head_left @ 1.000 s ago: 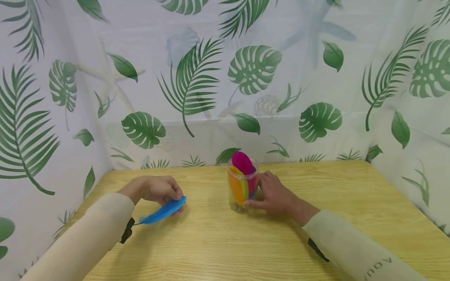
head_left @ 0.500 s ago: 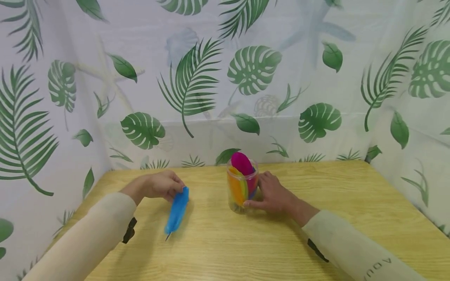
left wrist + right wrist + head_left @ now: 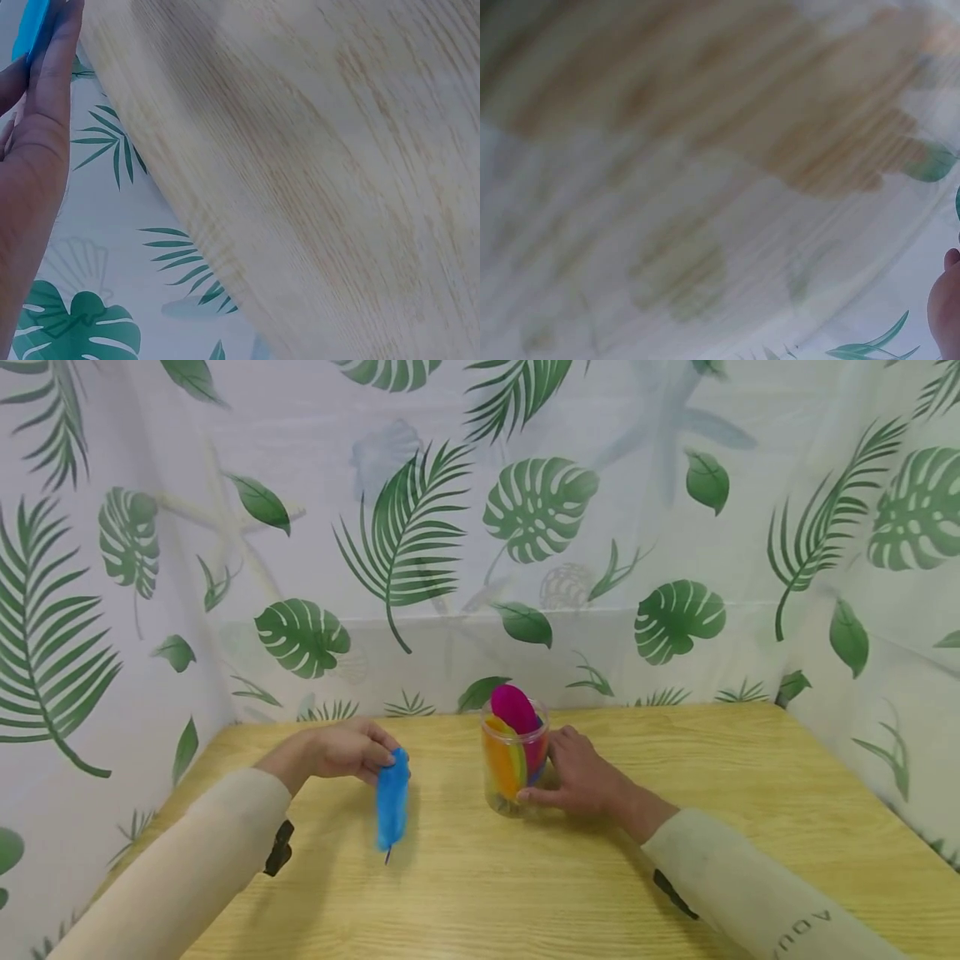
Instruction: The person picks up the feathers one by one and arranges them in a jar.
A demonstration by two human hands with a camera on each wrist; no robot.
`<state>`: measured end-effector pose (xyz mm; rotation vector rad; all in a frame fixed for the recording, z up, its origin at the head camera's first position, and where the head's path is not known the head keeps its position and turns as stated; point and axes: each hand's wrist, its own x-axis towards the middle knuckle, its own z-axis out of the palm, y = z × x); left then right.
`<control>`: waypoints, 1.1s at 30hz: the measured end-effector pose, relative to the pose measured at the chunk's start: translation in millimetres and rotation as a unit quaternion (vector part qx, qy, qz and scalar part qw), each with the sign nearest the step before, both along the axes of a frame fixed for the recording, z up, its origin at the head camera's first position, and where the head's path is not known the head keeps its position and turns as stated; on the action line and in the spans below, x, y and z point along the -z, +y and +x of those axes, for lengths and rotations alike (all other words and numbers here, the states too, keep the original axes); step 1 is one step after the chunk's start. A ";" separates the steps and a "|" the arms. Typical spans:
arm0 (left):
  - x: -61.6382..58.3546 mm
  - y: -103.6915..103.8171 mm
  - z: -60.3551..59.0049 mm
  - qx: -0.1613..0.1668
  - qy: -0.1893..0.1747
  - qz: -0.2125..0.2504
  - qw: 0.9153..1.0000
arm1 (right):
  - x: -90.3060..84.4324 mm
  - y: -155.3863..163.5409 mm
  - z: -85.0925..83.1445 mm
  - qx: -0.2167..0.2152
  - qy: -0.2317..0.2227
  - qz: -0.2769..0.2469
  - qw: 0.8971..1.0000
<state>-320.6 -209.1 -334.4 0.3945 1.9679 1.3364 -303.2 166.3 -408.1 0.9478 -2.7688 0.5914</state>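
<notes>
My left hand [image 3: 352, 750] pinches a blue feather [image 3: 392, 799] by its upper end above the wooden table [image 3: 465, 893]. The feather hangs nearly straight down, quill tip lowest. In the left wrist view the feather [image 3: 34, 26] shows as a blue strip against my fingers [image 3: 52, 82]. My right hand [image 3: 581, 777] grips the side of a clear plastic jar [image 3: 513, 767] that stands upright mid-table. Orange, yellow, green and magenta feathers fill the jar, and a magenta one [image 3: 513, 707] sticks out of its mouth. The right wrist view is blurred, with only a fingertip [image 3: 946, 300] at its edge.
A white curtain with green leaf print [image 3: 480, 527] closes in the table at the back and on both sides. Bare wood [image 3: 750, 777] lies to the right of the jar and along the near edge.
The blue feather has swung from lying almost flat, pointing left, to hanging nearly vertical, and it has moved a little to the right towards the jar. My right hand and the jar stay put.
</notes>
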 end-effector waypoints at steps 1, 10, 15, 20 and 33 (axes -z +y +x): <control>-0.8 0.1 -0.6 0.000 0.001 0.002 1.000 | -0.6 -0.8 0.0 0.000 -0.002 -0.002 1.000; -6.1 7.0 -1.7 -0.013 0.021 0.008 1.000 | -0.4 -1.0 -0.9 0.006 -0.006 0.002 1.000; -9.8 12.1 -3.5 -0.031 0.030 0.026 0.999 | -0.9 -0.7 -0.5 0.001 -0.004 -0.002 1.000; -21.2 22.3 -2.0 -0.047 0.039 0.058 0.996 | -0.4 -0.5 -0.8 0.003 -0.005 -0.002 1.000; -54.6 51.7 -3.5 -0.155 0.075 0.134 0.976 | 1.0 -2.9 -1.8 0.007 -0.011 -0.007 1.000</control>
